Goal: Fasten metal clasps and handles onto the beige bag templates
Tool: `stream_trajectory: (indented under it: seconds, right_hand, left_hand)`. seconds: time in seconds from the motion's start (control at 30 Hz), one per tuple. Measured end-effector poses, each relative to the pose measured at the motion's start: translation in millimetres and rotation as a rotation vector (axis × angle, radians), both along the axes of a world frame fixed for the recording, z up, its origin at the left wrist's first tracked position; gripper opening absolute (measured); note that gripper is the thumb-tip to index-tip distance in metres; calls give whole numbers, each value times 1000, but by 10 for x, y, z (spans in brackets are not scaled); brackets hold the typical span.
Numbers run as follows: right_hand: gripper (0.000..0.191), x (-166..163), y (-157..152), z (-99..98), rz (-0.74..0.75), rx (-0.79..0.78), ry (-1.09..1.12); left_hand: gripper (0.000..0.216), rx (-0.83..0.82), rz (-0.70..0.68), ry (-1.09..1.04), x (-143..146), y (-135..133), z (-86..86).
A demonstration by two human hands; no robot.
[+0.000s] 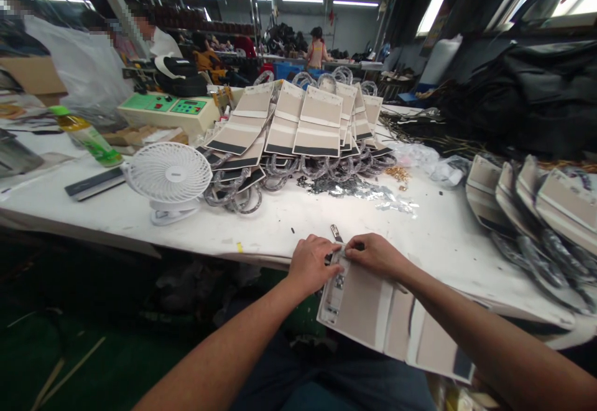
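Both my hands meet at the near edge of a white table [280,224]. My left hand [311,266] is closed in a pinch on the top end of a beige backing card [368,311] with a sparkly strap fixed to it. My right hand [379,255] pinches the same end from the other side. The card lies across my lap, sloping down to the right. A small metal tool [336,233] lies on the table just beyond my fingers.
A heap of finished cards with sparkly straps [298,131] fills the table's middle, another pile [536,206] lies at the right. A white desk fan [168,178], a green bottle [88,137] and a control box [168,109] stand at the left. Other people work behind.
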State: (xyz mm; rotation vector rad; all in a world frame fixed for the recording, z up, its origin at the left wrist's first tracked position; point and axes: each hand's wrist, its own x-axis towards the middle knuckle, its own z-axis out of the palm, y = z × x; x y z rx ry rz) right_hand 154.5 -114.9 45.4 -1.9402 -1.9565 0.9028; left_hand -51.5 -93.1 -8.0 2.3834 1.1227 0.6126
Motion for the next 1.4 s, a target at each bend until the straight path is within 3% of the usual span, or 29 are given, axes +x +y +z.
stream_trajectory:
  seconds: [1.4]
  right_hand:
    - [24,75,72,-36,55,-66,114]
  left_hand:
    - [46,16,-1,29,-2,-9,-12]
